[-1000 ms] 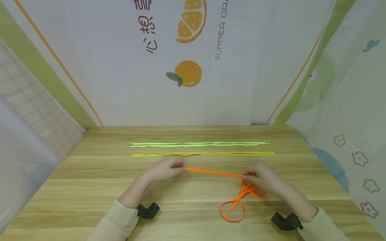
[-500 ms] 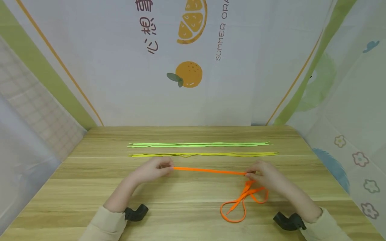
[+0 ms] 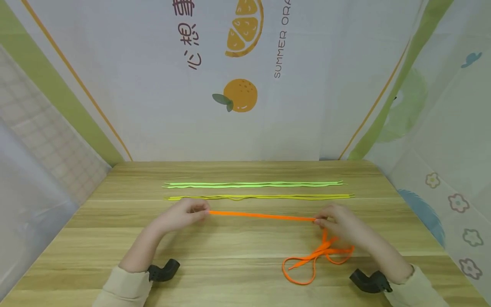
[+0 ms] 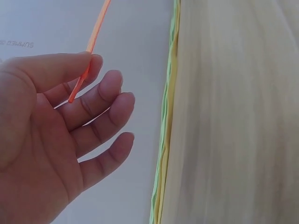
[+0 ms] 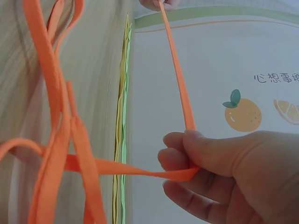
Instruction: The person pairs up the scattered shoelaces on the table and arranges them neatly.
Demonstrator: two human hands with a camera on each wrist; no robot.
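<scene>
An orange shoelace (image 3: 261,215) is stretched taut between the two hands above the table. The left hand (image 3: 182,215) pinches it near one end between thumb and forefinger; in the left wrist view a short tip (image 4: 77,88) pokes out past the thumb, the other fingers loosely bent. My right hand (image 3: 339,224) pinches the lace farther along, thumb against curled fingers, as the right wrist view shows. From there the remaining orange lace (image 3: 326,251) hangs and lies in loose loops on the wood, one tip visible inside a loop.
Behind the hands, yellow laces (image 3: 268,196) and light green laces (image 3: 253,184) lie straight in parallel across the wooden table (image 3: 238,273). A printed cloth (image 3: 299,123) stands at the table's back edge. Each wrist carries a black mount (image 3: 164,270).
The left hand has moved left, drawing a longer straight stretch of orange lace between the hands. My right hand has shifted slightly right, and the loose loops have spread a little that way.
</scene>
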